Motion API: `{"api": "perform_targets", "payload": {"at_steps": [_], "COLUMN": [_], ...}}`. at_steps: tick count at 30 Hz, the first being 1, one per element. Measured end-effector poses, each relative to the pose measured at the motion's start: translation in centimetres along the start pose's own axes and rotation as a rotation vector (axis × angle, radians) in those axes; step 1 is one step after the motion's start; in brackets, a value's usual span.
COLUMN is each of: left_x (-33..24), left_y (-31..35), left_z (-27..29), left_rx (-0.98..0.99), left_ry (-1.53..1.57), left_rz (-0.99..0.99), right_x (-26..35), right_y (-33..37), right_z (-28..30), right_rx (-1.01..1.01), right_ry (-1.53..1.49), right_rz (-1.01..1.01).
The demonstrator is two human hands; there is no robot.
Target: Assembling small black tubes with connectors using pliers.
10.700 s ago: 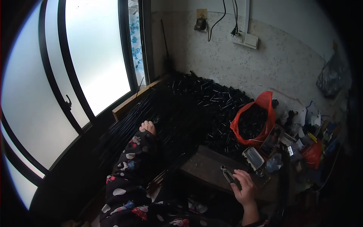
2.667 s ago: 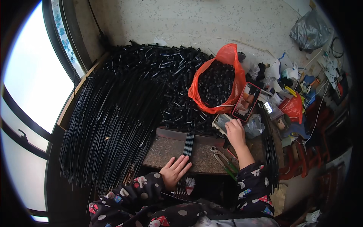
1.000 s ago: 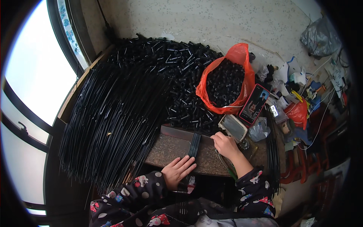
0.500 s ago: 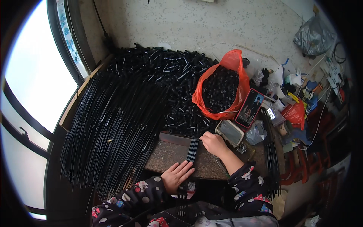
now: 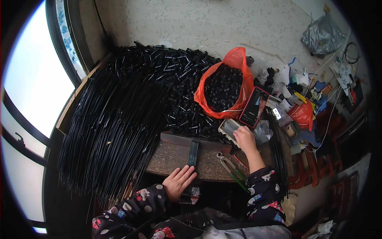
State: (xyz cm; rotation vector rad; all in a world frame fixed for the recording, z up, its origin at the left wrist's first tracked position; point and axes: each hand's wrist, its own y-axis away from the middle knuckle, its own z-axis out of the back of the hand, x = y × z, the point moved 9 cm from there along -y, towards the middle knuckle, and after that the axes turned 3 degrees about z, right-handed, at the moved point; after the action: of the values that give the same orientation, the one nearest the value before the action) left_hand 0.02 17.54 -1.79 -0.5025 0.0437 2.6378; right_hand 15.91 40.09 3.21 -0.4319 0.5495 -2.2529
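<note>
My left hand (image 5: 180,183) lies flat with its fingers stretched over a row of thin black rods (image 5: 193,153) at the table's front edge. The rods' far ends meet a low dark metal strip (image 5: 179,140). My right hand (image 5: 245,138) is at a small pale-rimmed box (image 5: 223,131), its bent fingertips over the inside. Whatever the fingertips pinch is too small to make out. Just left of my right forearm lie pliers (image 5: 229,165) with green handles.
A large bundle of black rods (image 5: 115,131) covers the left. Short black tubes (image 5: 175,75) are heaped behind. An orange bag (image 5: 201,93) of black parts and a phone (image 5: 254,106) stand beside the box. Clutter and a red bag (image 5: 303,115) fill the right.
My right hand has moved right, from the far ends of the rods to the small box, uncovering the pliers. My left hand stays on the rods. The whole view has shifted slightly.
</note>
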Motion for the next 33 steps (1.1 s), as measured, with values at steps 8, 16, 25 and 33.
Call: {"api": "perform_targets", "payload": {"at_steps": [8,16,25,33], "left_x": [0.2,0.4,0.5,0.3], "left_y": [-0.2,-0.4,-0.3,-0.2], "left_z": [-0.1,-0.4,-0.2,-0.3], "left_rx": [-0.028,0.001,-0.015,0.005], "left_ry": [0.026,-0.020,0.002,-0.055], "left_rz": [-0.017,-0.014,-0.019,-0.035], "right_x": [8.4,8.6,9.3,9.3], "right_y": [-1.7,-1.4,-1.7,-1.7], "right_z": [-3.2,-5.4,-5.3,-5.6], "right_rx": [0.124,0.234,0.242,0.226], "right_ry": [-0.274,-0.276,-0.256,-0.266], "right_rz": [0.133,0.043,0.059,0.021]}}
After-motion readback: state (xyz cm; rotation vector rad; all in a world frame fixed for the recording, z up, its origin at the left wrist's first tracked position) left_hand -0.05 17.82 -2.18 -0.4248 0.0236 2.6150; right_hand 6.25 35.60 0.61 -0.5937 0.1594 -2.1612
